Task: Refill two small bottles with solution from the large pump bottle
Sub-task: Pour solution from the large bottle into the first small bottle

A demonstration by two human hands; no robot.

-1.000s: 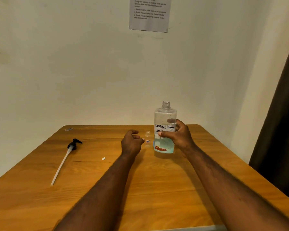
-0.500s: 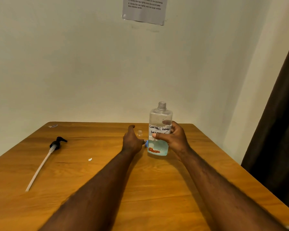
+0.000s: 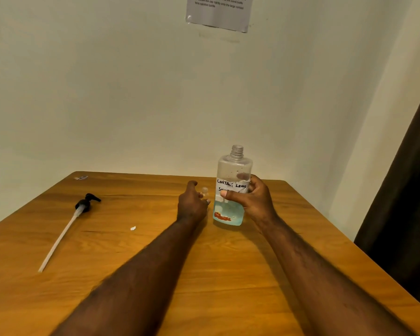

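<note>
The large clear bottle (image 3: 233,170) stands upright on the wooden table (image 3: 204,275), its neck uncapped and pale blue solution in its lower third. My right hand (image 3: 252,202) grips it around the handwritten label. Just left of it stands a small clear bottle (image 3: 205,191); my left hand (image 3: 192,204) curls around it, hiding most of its body. The black pump head with its long white tube (image 3: 66,229) lies flat on the table's left side. A second small bottle is not visible.
A small white scrap (image 3: 133,228) lies between the pump and my left arm. Another small item (image 3: 81,177) sits at the far left corner. A printed sheet (image 3: 218,10) hangs on the wall. A dark curtain (image 3: 410,190) borders the right.
My left hand has closed in around the small bottle beside the large one. The right hand keeps its grip on the large bottle. The view has shifted slightly.
</note>
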